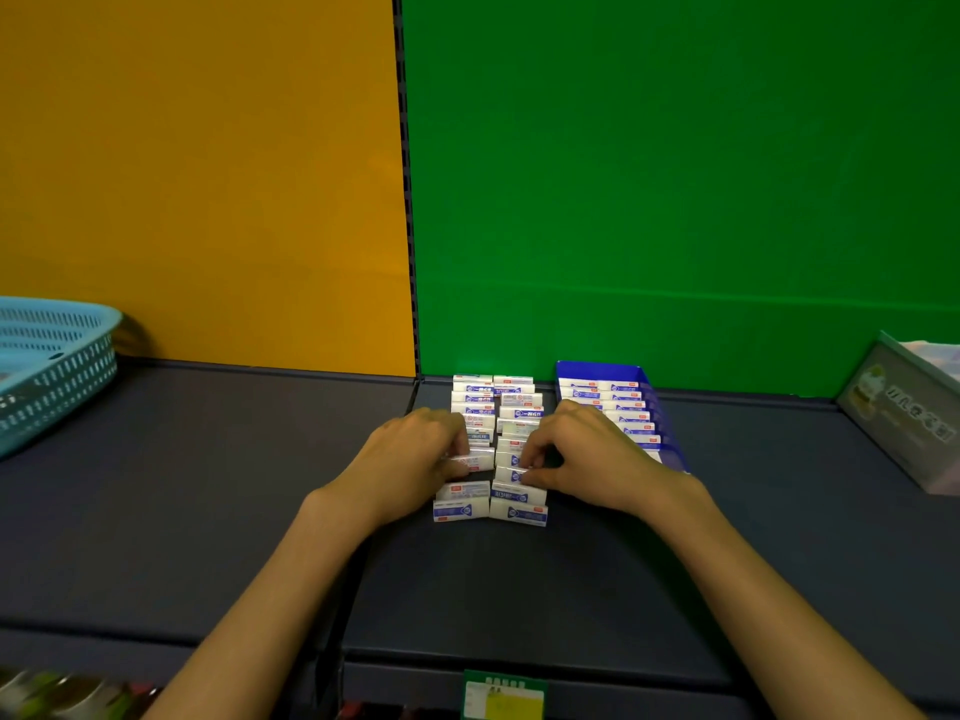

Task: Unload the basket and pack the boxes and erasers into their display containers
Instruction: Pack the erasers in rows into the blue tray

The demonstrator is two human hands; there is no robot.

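Green tag [505, 693] nearest; basket [52, 366] left, blue tray [644, 379] right of erasers [493, 504].

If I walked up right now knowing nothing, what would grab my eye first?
Two bare hands, left hand and right hand, fingering two rows of white erasers at the centre of a dark shelf. Behind, the wall is split orange and green. A blue display box sits right; a teal basket far left.

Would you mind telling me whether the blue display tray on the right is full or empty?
Nearly full: the blue display tray holds two rows of erasers from back wall to near its front.
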